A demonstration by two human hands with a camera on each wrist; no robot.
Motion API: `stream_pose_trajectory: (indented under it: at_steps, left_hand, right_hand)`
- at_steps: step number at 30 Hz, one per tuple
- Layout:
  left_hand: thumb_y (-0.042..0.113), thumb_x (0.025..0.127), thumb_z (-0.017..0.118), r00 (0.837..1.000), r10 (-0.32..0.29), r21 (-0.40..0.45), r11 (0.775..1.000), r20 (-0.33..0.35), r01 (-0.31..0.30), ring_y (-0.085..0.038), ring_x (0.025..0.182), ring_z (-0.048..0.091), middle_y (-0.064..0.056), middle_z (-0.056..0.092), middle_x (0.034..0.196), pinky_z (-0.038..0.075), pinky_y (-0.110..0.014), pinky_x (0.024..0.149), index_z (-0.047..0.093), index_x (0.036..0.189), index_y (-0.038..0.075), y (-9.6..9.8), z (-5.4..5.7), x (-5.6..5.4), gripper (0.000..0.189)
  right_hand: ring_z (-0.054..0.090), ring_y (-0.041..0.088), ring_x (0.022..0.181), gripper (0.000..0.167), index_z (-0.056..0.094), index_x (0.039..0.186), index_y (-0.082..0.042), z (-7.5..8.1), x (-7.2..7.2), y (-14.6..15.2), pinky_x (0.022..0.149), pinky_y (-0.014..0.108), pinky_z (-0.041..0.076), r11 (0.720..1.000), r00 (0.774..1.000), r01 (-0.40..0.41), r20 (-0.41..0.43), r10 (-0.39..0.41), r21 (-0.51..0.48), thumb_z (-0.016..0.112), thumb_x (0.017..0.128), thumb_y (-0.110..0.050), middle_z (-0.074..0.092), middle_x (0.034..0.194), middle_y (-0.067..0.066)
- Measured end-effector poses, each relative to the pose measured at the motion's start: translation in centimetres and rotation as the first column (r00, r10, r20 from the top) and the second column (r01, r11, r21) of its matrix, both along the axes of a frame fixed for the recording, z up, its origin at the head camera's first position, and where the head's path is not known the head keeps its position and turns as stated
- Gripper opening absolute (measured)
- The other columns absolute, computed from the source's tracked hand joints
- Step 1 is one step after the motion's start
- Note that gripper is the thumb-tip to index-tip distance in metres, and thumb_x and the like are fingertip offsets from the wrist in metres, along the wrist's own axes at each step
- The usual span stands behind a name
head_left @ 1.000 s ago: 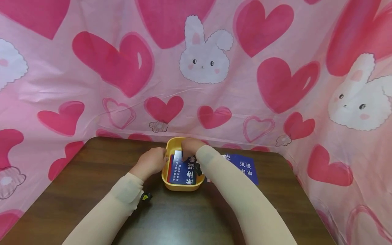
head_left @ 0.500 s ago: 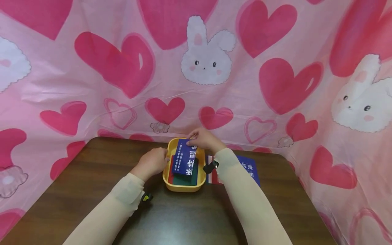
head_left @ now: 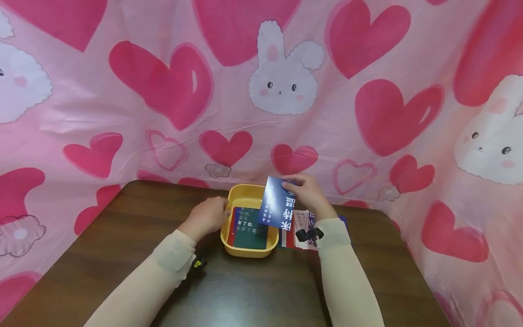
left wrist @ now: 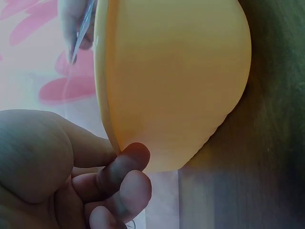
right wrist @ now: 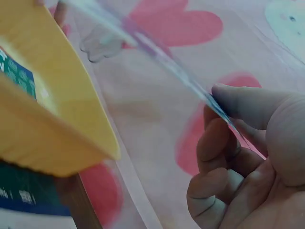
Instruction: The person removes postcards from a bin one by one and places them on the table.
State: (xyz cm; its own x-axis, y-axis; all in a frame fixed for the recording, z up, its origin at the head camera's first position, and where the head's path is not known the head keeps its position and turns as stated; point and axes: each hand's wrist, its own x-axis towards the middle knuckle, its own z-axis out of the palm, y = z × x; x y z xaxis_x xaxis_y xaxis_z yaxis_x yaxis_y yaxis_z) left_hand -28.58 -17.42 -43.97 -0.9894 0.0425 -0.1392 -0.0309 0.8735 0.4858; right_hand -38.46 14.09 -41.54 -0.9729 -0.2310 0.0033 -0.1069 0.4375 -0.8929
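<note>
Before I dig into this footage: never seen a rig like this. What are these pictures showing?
No robot here: a person works bare-handed. The wide picture is shot from the head, looking forward and down; the two close-ups are shot from the left and right wrists. On the brown table sits a yellow tray with some cards inside; other cards lie to its right. The left hand pinches the tray's left edge. The right hand holds up a blue card with white lettering.
</note>
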Motion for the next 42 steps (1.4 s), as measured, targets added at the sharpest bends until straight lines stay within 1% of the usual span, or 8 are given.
stream_pose_trajectory:
  at_steps: [5, 11, 15, 23, 32, 36, 39, 42]
  left_hand:
    - [0.03, 0.11, 0.075, 1.0, 0.004, 0.005, 1.0, -0.027, -0.003, -0.027, 0.1, 0.074, -0.012, 0.081, 0.122, 0.066, -0.059, 0.106, 0.07, 0.152, 0.005, -0.1, -0.1, 0.2, 0.049]
    - [0.031, 0.111, 0.074, 0.999, -0.008, 0.004, 1.0, -0.046, 0.008, -0.029, 0.102, 0.075, -0.012, 0.081, 0.123, 0.064, -0.062, 0.109, 0.069, 0.153, 0.005, -0.3, 0.0, 0.4, 0.05]
    - [0.031, 0.111, 0.074, 0.999, -0.006, 0.017, 1.0, -0.034, 0.007, -0.028, 0.103, 0.076, -0.011, 0.081, 0.122, 0.065, -0.062, 0.109, 0.069, 0.153, 0.005, -0.3, 0.0, 0.5, 0.05]
    - [0.03, 0.111, 0.074, 1.0, -0.012, 0.024, 1.0, -0.02, 0.012, -0.031, 0.109, 0.078, -0.013, 0.081, 0.127, 0.064, -0.062, 0.111, 0.066, 0.156, 0.005, 0.0, 0.1, 0.5, 0.052]
    - [0.03, 0.111, 0.074, 1.0, -0.004, 0.014, 1.0, -0.018, 0.005, -0.032, 0.112, 0.077, -0.013, 0.079, 0.131, 0.063, -0.062, 0.112, 0.064, 0.158, 0.005, 0.0, 0.1, 0.5, 0.055]
    - [0.03, 0.111, 0.075, 1.0, -0.01, 0.008, 1.0, -0.017, 0.01, -0.03, 0.109, 0.077, -0.013, 0.079, 0.13, 0.063, -0.062, 0.112, 0.064, 0.158, 0.005, 0.0, -0.1, 0.5, 0.054]
    - [0.03, 0.111, 0.074, 1.0, -0.013, 0.0, 1.0, -0.017, 0.013, -0.03, 0.109, 0.077, -0.013, 0.079, 0.129, 0.063, -0.062, 0.112, 0.064, 0.158, 0.004, 0.2, -0.2, 0.5, 0.055]
    - [0.03, 0.111, 0.074, 1.0, -0.016, -0.003, 1.0, -0.017, 0.016, -0.03, 0.107, 0.077, -0.014, 0.079, 0.128, 0.063, -0.063, 0.111, 0.064, 0.157, 0.004, 0.4, -0.2, 0.4, 0.054]
  right_hand:
    - [0.073, 0.031, 0.117, 0.036, 0.082, 0.142, -0.021, -0.2, 0.0, 2.1, 0.092, 0.036, 0.069, 0.999, 1.0, -0.023, 0.001, 0.023, -0.035, 0.081, 0.107, -0.029, 0.075, 0.145, 0.014]
    - [0.079, 0.023, 0.091, 0.036, 0.08, 0.143, -0.017, 0.5, 0.3, 4.2, 0.083, 0.046, 0.073, 0.997, 0.998, -0.011, 0.059, 0.016, -0.075, 0.081, 0.108, -0.025, 0.078, 0.127, 0.016]
    - [0.082, 0.03, 0.093, 0.038, 0.08, 0.145, -0.019, 1.0, 0.3, 5.4, 0.085, 0.05, 0.073, 1.0, 0.998, -0.005, 0.055, 0.004, 0.005, 0.081, 0.108, -0.029, 0.076, 0.135, 0.022]
    - [0.078, 0.03, 0.1, 0.04, 0.077, 0.149, -0.019, 1.3, 0.4, 8.2, 0.086, 0.041, 0.072, 0.985, 0.999, -0.015, 0.037, 0.009, 0.171, 0.077, 0.111, -0.031, 0.073, 0.143, 0.022]
    - [0.07, 0.032, 0.112, 0.04, 0.071, 0.153, -0.016, 0.7, 1.1, 13.2, 0.084, 0.039, 0.068, 0.992, 0.986, 0.065, 0.147, -0.081, 0.108, 0.065, 0.116, -0.032, 0.065, 0.148, 0.021]
    - [0.064, 0.038, 0.121, 0.045, 0.066, 0.158, -0.014, -0.2, 1.3, 15.6, 0.092, 0.049, 0.069, 0.993, 0.968, 0.098, 0.227, -0.109, 0.059, 0.065, 0.116, -0.032, 0.057, 0.155, 0.022]
    - [0.057, 0.041, 0.132, 0.046, 0.066, 0.157, -0.009, -1.1, 1.3, 17.4, 0.102, 0.052, 0.063, 0.988, 0.962, 0.13, 0.231, -0.145, 0.079, 0.066, 0.115, -0.028, 0.053, 0.161, 0.025]
    - [0.05, 0.039, 0.135, 0.045, 0.066, 0.155, -0.004, -2.0, 1.3, 18.9, 0.103, 0.048, 0.055, 0.979, 0.963, 0.147, 0.207, -0.174, 0.14, 0.066, 0.114, -0.024, 0.053, 0.161, 0.025]
